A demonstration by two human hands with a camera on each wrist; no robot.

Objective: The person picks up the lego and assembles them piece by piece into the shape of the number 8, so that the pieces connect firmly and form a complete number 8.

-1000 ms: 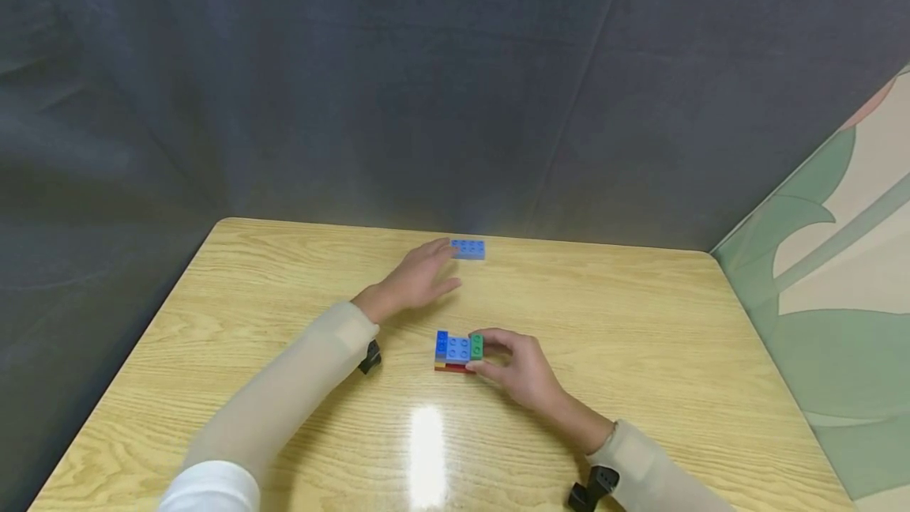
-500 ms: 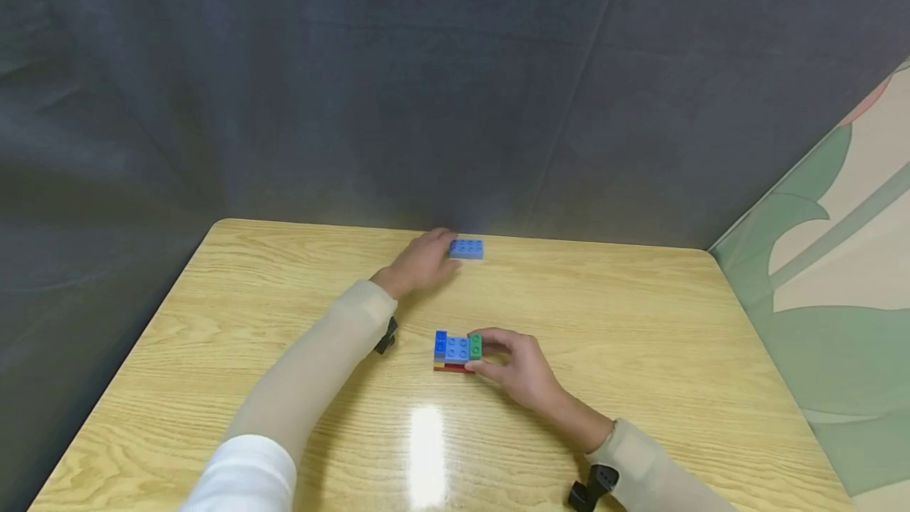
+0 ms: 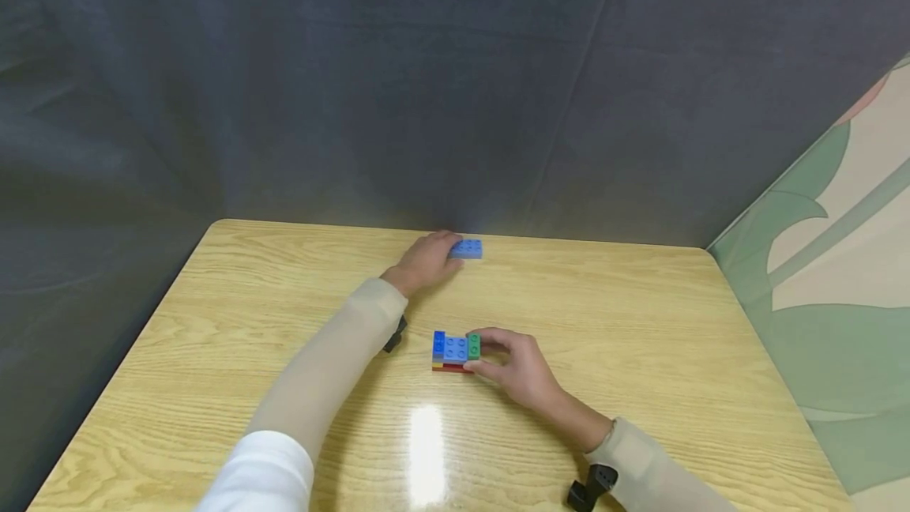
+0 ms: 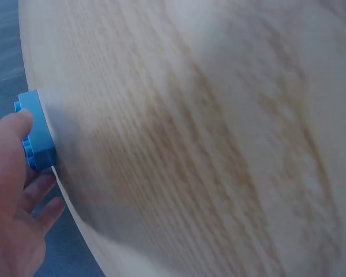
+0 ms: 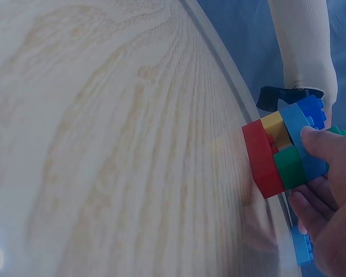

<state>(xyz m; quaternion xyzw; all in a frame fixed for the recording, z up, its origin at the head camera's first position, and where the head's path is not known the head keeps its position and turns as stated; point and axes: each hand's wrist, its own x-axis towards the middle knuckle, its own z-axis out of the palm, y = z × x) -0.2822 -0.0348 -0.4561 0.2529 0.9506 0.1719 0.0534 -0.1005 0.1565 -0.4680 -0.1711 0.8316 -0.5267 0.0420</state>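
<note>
Near the table's far edge, my left hand (image 3: 429, 257) pinches the left end of a light blue toy building brick (image 3: 469, 249). In the left wrist view the thumb lies against the brick's (image 4: 41, 138) studded side, with the other fingers partly behind it. My right hand (image 3: 522, 370) holds a small stack of bricks (image 3: 456, 348) on the table by its right end, thumb in front. From the right wrist, the stack has a red brick (image 5: 260, 161) at the bottom, yellow (image 5: 275, 131) and green bricks (image 5: 290, 167) above, then light blue, with dark blue (image 5: 311, 112) and green on top.
The wooden table (image 3: 604, 322) spreads around both hands. A dark curtain (image 3: 426, 85) hangs behind its far edge, and a patterned panel (image 3: 839, 322) borders the right side. Black wrist cameras (image 3: 593, 487) sit on both sleeves.
My left hand has moved right and away to the light blue brick and taken hold of its left end. My right hand stays on the stack.
</note>
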